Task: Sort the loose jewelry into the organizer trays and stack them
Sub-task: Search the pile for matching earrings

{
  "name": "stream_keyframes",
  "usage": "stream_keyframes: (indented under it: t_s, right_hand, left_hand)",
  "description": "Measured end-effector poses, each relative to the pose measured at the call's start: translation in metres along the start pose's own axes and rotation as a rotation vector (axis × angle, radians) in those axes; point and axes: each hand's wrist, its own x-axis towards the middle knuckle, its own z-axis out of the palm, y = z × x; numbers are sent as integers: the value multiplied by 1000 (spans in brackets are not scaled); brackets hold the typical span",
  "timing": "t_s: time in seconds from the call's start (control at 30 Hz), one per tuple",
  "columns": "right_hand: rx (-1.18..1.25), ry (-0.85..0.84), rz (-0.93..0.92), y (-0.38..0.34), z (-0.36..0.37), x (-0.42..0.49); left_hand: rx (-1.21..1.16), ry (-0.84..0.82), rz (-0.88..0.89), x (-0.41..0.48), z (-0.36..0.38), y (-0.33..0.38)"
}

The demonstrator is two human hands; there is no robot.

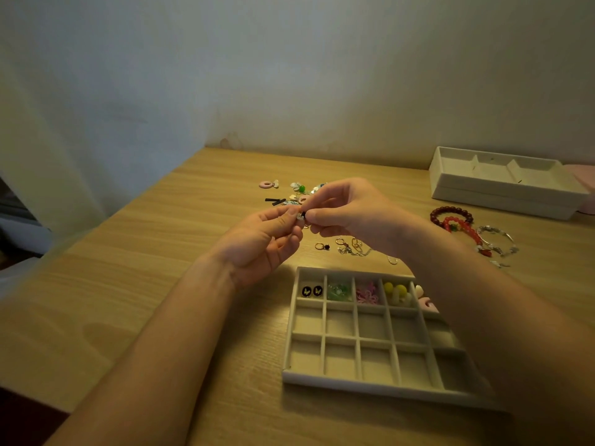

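Observation:
Above the wooden table, my left hand (267,239) and my right hand (347,214) meet fingertip to fingertip, both pinching one small earring (302,216) with a black and a pale part. Below them lies a grey gridded organizer tray (325,378). Its far row holds black oval studs (311,291), green pieces (339,291), pink pieces (367,292) and yellow-and-white balls (397,292); the other cells show nothing. Loose jewelry (299,191) lies scattered beyond my hands, and small gold hoops (322,246) sit between my hands and the tray.
A second, white organizer tray (502,191) with wider compartments stands at the back right near the wall. Red bead bracelets (454,218) and a silver bangle (497,239) lie right of my right arm. A pink ring earring (266,184) lies at the far left of the scatter.

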Motion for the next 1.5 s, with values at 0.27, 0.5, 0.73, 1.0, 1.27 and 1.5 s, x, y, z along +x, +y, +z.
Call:
stream_keyframes:
  t_s: [0.27, 0.5, 0.73, 1.0, 1.27, 1.5]
  right_hand:
    - [14, 21, 7, -4, 2, -2]
    - [-43, 185, 51, -4, -3, 4]
    - [-127, 361, 238, 12, -32, 12]
    - [-419, 244, 290, 22, -46, 14]
    - [-586, 77, 248, 22, -43, 24]
    - [-744, 67, 244, 28, -27, 49]
  left_hand:
    - [-12, -7, 21, -1, -2, 1]
    - [256, 136, 201, 2, -5, 3]
    - [1219, 355, 259, 17, -17, -12]
    - [1398, 333, 292, 21, -8, -18]
    - [1315, 513, 299, 40, -15, 14]
    - [1408, 532, 274, 72, -10, 9]
